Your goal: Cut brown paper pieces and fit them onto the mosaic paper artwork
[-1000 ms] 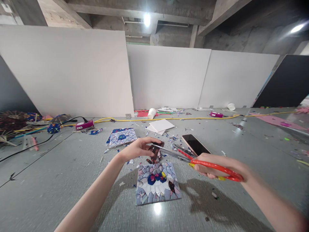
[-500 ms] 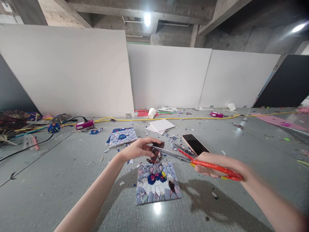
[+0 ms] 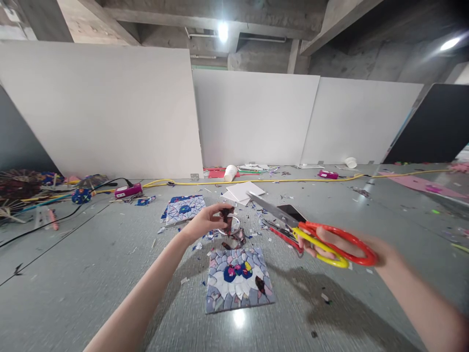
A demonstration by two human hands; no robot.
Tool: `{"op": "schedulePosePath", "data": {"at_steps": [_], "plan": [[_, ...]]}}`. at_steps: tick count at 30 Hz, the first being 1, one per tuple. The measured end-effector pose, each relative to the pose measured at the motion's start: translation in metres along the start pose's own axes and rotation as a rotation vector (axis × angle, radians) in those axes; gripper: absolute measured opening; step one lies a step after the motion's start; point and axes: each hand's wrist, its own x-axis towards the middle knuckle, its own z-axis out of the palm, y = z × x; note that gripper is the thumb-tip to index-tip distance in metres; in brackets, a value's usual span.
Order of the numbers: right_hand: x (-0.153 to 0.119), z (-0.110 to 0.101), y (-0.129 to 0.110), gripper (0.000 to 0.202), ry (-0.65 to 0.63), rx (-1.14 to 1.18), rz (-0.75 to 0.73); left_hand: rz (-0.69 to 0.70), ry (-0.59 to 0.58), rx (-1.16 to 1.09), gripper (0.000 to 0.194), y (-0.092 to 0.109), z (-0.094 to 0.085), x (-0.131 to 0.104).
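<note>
Since the frame half a second earlier, the scissors (image 3: 311,226) have swung up and away from the dark scrap (image 3: 227,215), the left hand (image 3: 205,220) has drawn slightly aside, and a pale ring (image 3: 238,225) has come into view behind its fingertips. From where I stand, the left hand is pinching the dark scrap above the floor (image 3: 172,313), just beyond the far edge of the near mosaic tile (image 3: 240,288). The right hand (image 3: 342,240) is gripping the scissors by the handles; the blades appear together, pointing forward and left (the tip overlaps the white cards (image 3: 245,191) from this angle, though contact cannot be confirmed). Caution: the scrap is thin and held by the fingertips, so a loose pinch could let it drop among the floor litter. A cut made close to the pinch could nick a finger. A low swing of the right hand could knock the phone (image 3: 292,212) or the red-handled tool (image 3: 287,238) lying beneath it. Inventory: one pair of scissors in hand, one red-handled tool, one phone, one ring, one near tile, one patterned far tile (image 3: 186,208) resting partly over a blue piece (image 3: 164,211), two white cards, two paper cups (image 3: 230,172), two pink power strips (image 3: 128,190). Smaller clippings are too many to count.
</note>
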Motion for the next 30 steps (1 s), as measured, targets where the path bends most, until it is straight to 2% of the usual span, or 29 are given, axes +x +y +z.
{"op": "schedulePosePath", "data": {"at_steps": [3,7,12,15,19,22,25,28,29,30], "plan": [[0.015,0.002,0.007,0.055,0.103,0.039,0.022,-0.023,0.044,0.143,0.046,-0.011,0.008,0.008],[0.047,0.014,0.025,0.058,0.279,-0.161,0.125,-0.067,0.083,0.275,0.042,-0.02,0.017,0.026],[0.063,0.036,0.034,0.057,0.275,-0.206,0.147,-0.119,-0.001,0.356,0.037,-0.014,0.01,0.045],[0.064,0.049,0.03,0.054,0.314,-0.269,0.192,-0.17,-0.031,0.392,0.043,-0.007,0.003,0.047],[0.069,0.065,0.029,0.054,0.378,-0.454,0.224,-0.208,0.037,0.426,0.05,0.001,-0.002,0.043],[0.073,0.076,0.033,0.048,0.395,-0.545,0.269,-0.208,0.115,0.44,0.037,0.006,-0.001,0.035],[0.075,0.085,0.036,0.039,0.402,-0.562,0.283,-0.228,0.121,0.398,0.02,0.009,0.007,0.022],[0.075,0.091,0.035,0.036,0.43,-0.576,0.289,-0.236,0.113,0.303,0.02,0.011,0.02,0.007],[0.075,0.092,0.035,0.036,0.437,-0.58,0.295,-0.243,0.116,0.253,0.02,0.011,0.025,0.003],[0.075,0.092,0.035,0.036,0.442,-0.583,0.3,-0.272,0.133,0.105,0.017,0.011,0.03,-0.002]]}}
